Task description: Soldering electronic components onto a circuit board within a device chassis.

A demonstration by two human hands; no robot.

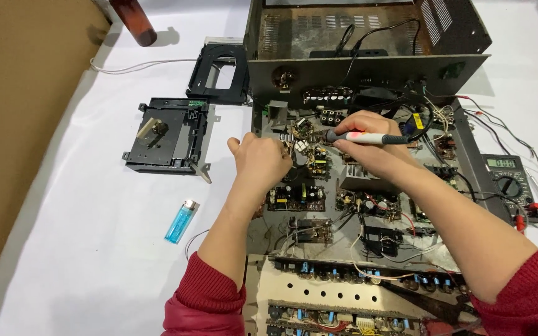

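An opened metal chassis (462, 134) full of small circuit boards and wires lies in front of me. My right hand (368, 142) grips a white pen-shaped soldering iron (372, 138) with a dark handle end, its tip pointing left at a cluster of components (309, 149) near the chassis's upper left. My left hand (259, 160) rests curled on the boards just left of that tip, fingers against the components. Whether it pinches anything is hidden. Both forearms wear red sleeves.
A blue lighter (181, 221) lies on the white cloth left of the chassis. Two black disc-drive mechanisms (168, 134) (219, 71) sit at upper left, a brown bottle (133, 22) beyond. A multimeter (509, 180) with red leads lies right. The chassis's lid (368, 37) stands behind.
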